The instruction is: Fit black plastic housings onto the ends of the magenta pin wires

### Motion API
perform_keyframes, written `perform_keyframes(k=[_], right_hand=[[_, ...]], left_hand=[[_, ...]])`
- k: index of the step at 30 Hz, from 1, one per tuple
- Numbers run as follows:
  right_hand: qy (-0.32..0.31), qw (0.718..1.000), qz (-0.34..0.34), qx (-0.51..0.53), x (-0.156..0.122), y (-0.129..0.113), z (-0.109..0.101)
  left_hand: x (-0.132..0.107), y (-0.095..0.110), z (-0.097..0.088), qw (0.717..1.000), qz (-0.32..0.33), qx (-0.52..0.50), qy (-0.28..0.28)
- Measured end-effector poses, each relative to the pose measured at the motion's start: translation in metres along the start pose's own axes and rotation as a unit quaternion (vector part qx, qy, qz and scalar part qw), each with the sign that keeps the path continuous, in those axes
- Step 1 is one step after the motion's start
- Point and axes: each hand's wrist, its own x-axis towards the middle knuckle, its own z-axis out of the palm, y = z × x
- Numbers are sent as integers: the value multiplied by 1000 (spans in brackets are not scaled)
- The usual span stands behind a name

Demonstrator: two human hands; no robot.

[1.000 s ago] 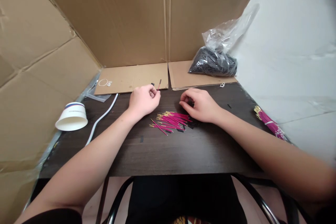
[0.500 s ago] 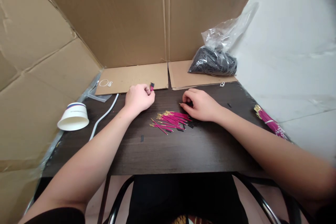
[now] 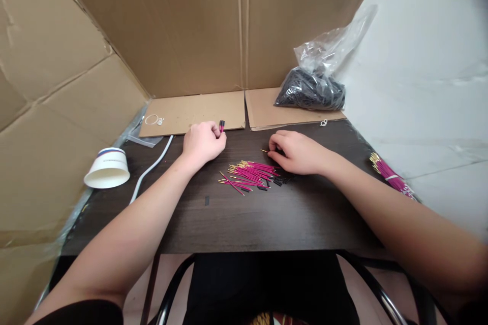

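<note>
My left hand [image 3: 205, 142] is closed around a small bundle of magenta wires [image 3: 222, 126] whose black-sleeved ends stick up past the fingers. To the right, my right hand [image 3: 297, 152] is pinched shut. A thin gold-tipped wire [image 3: 264, 151] pokes out leftward from its fingertips; the rest of that piece is hidden by the hand. Below and between both hands lies a loose pile of short magenta wires [image 3: 253, 173] with gold-coloured tips. Several short black sleeves [image 3: 262, 188] are scattered along the pile's lower right, and one black piece [image 3: 207, 200] lies apart on the dark table [image 3: 244, 228].
A clear bag of black pieces [image 3: 310, 89] stands on cardboard at the back right. Banded magenta wires [image 3: 391, 175] lie at the right edge. A paper cup [image 3: 107, 168] and a white cable [image 3: 150, 170] are on the left. Cardboard walls [image 3: 183, 25] rise behind.
My right hand has shifted slightly rightward, and more of the gold tip shows at its fingers. My left hand keeps its hold on the bundle. The view has moved a little.
</note>
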Motion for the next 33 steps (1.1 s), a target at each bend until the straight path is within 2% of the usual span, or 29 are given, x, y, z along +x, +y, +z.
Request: perform_keyframes(k=[3,7,10,13,17,23,29,33], right_hand=[[-9,1000,3,7,1,-3,4],[-10,1000,-4,1,1,-6,10],[-3,1000,-17,-24,2,-6,13],[30,999,-22,-28,4,-6,14],[89,995,-6,39,6,-7,13],[95,989,-12,114,7,-4,16],[81,986,-24,146,8,-5,20],[80,984,-20,157,8,-7,18]], left_hand=[[-8,8,0,996,70,-56,11],[-21,18,3,962,209,-143,-97],[-26,21,6,940,257,-154,-161],[-27,21,6,930,272,-161,-189],[-27,22,6,920,279,-171,-215],[-31,27,-1,911,269,-196,-245],[-33,29,-15,841,284,-234,-396],[-32,29,-18,831,291,-201,-430]])
